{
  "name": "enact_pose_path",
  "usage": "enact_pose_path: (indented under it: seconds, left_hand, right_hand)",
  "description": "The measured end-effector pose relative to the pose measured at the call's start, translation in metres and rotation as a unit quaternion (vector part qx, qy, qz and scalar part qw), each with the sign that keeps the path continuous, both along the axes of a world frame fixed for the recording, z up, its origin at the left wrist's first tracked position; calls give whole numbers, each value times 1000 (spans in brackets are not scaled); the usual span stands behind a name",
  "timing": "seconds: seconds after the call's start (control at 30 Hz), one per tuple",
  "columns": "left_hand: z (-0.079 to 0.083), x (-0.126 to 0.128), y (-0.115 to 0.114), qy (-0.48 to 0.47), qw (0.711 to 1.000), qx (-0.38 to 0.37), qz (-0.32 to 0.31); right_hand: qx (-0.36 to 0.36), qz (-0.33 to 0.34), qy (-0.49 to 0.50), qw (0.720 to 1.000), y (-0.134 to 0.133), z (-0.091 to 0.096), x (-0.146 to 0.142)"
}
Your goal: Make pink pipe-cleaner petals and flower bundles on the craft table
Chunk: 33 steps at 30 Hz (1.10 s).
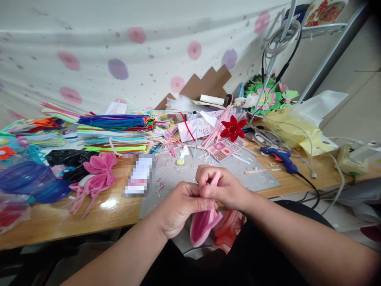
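Both my hands meet in front of me at the table's near edge, closed on a pink pipe-cleaner loop piece point(203, 225) that hangs down below them. My left hand point(178, 208) pinches it from the left with thumb and fingers. My right hand point(224, 186) is curled round its upper end, where a pink stem tip sticks up between the fingers. Beneath them lies a grey cutting mat point(256, 174) on the wooden table point(59, 220).
Finished pink pipe-cleaner flowers point(97, 174) lie left of the mat. Stacked coloured pipe cleaners point(116, 129) fill the back left. A red flower point(233, 128), a blue glue gun point(281, 157) with cable, and yellow bags point(297, 127) sit to the right.
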<state>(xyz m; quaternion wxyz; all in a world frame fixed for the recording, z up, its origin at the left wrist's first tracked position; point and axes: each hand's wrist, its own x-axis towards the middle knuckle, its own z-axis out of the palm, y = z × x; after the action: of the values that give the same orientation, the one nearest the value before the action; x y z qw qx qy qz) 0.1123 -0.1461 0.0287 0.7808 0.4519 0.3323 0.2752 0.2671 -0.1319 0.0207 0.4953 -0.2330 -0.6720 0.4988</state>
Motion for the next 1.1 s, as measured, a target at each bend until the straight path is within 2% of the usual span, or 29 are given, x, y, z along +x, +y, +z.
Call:
enact_pose_path:
  seconds: [0.07,0.13,0.23,0.33,0.5,0.63,0.8,0.93,1.1]
  left_hand:
    - [0,-2,2,12,999,-8,30]
    - [-1,-4,6,33,997,-2,74]
    - [-2,-8,11,53,988,44,138]
    - [-4,-9,15,57,982,87,156]
    - [-4,-9,15,81,978,130,143]
    - [-3,-10,14,90,977,140,130]
    - [-5,-14,14,95,980,139,106]
    - [-7,-17,16,104,985,119,64]
    - [-8,-19,18,144,979,137,37]
  right_hand:
    - [-50,35,46,997,2,0,9]
    - [-86,33,74,993,3,0,18]
    - [-139,24,39,989,2,-3,22]
    - [-185,51,-5,981,-2,-8,14]
    - [-154,13,8,988,-3,-10,-1]
    - [-98,-16,-31,995,-2,-7,1]
    - [-76,-25,-63,995,-3,-3,5]
    - [-98,1,-63,993,-3,-2,7]
    - [-147,33,-45,987,0,-1,9]
